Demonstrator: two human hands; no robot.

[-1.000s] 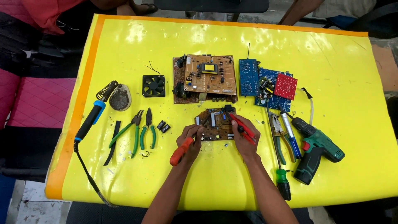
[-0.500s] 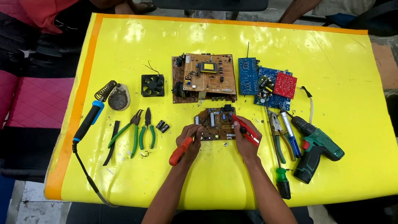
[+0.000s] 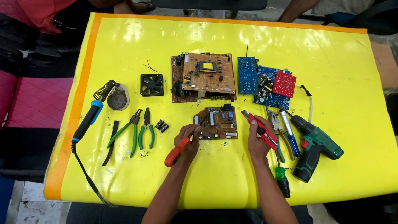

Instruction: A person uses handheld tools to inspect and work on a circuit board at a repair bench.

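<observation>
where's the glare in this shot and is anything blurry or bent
Head view: glare streaks the glossy yellow table cover along its far half, soft white patches, no hard shadows. The small brown circuit board, the left hand on the orange-handled screwdriver and the right hand on the red tool are sharp. The table edges bow slightly, wide-lens distortion.

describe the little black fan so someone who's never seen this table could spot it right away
Start at the large brown circuit board near the middle of the yellow table and look just left of it. There lies a small square black fan with thin wires from its top edge. Nothing else nearby is square with round blades; the soldering iron stand further left is coiled.
</observation>
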